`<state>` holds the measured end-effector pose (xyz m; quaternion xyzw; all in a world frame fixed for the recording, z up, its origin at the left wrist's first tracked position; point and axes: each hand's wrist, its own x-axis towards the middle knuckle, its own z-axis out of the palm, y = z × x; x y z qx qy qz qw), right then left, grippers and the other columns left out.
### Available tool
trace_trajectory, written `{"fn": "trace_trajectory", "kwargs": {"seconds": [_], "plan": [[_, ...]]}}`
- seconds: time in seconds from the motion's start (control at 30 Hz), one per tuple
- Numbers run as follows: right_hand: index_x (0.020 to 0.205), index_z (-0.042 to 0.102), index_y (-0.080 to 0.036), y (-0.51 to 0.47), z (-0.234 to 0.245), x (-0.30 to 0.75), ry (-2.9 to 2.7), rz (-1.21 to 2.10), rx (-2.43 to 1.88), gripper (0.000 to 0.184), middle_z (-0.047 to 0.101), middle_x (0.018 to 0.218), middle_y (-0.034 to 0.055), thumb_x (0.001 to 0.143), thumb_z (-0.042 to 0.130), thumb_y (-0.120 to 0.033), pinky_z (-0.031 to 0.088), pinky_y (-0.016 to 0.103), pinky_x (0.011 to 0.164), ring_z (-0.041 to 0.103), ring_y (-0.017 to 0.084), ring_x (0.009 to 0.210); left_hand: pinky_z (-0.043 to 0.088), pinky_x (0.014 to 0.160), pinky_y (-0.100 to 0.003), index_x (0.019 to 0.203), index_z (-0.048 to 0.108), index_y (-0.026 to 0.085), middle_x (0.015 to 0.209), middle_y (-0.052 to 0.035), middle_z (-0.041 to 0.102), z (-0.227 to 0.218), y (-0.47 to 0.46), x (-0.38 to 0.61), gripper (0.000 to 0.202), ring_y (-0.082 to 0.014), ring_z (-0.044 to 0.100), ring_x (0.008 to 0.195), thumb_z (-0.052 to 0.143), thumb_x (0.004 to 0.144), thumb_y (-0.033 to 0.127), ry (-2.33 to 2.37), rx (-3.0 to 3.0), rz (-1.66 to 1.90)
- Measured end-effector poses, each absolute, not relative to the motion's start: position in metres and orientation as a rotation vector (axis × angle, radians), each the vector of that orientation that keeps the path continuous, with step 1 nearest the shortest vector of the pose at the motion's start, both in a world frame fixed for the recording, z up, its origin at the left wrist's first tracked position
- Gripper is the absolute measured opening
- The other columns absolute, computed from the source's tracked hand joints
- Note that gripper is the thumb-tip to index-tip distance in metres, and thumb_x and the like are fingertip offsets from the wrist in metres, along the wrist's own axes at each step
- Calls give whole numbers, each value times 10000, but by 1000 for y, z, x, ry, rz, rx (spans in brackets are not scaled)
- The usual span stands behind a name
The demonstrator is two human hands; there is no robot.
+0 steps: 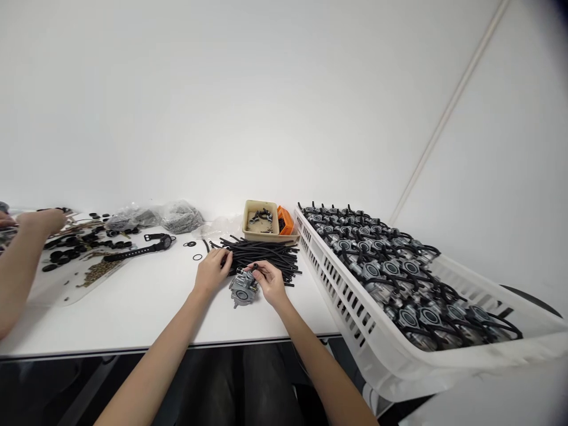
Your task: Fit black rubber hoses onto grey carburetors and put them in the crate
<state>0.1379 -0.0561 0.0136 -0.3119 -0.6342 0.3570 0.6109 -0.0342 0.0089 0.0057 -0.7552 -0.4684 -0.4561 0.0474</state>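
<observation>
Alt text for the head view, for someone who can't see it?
A person's right hand touches a metal carburetor at a white table; the left hand is at a pile of black hoses. A white crate of similar carburetors stands at right; a black wristwatch and another person's arm are at left.
</observation>
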Motion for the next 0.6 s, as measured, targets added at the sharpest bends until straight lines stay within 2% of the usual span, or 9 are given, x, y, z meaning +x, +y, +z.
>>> {"fn": "trace_trajectory", "kwargs": {"seconds": [0.1,0.23,0.43,0.6], "plan": [[896,607,-197,-54,13,139,-1439,845,-714,264,698,887,77,791,606,-438,502,376,826,662,226,857,420,719,-297,832,576,214,822,-49,622,9,5,-35,307,-195,556,817,333,909,384,-1410,-2340,-1435],[894,606,-204,-51,12,141,-1372,879,-727,283,700,842,74,779,611,-462,495,385,839,660,238,868,425,781,-320,971,598,208,889,-59,637,11,0,-37,354,-204,550,865,317,903,413,-1242,-2583,-1472],[884,603,-204,-47,9,142,-1307,896,-736,318,699,809,59,758,617,-496,498,357,821,662,222,837,408,791,-378,1099,604,181,951,-97,643,9,1,-33,594,-250,530,879,342,808,628,-973,-2823,-1297],[880,610,-195,-44,9,144,-1253,900,-706,302,699,783,57,757,631,-470,496,337,807,663,211,821,381,806,-392,1107,612,215,996,-83,652,11,-1,-27,558,-260,517,895,469,756,624,-956,-2844,-1143]]}}
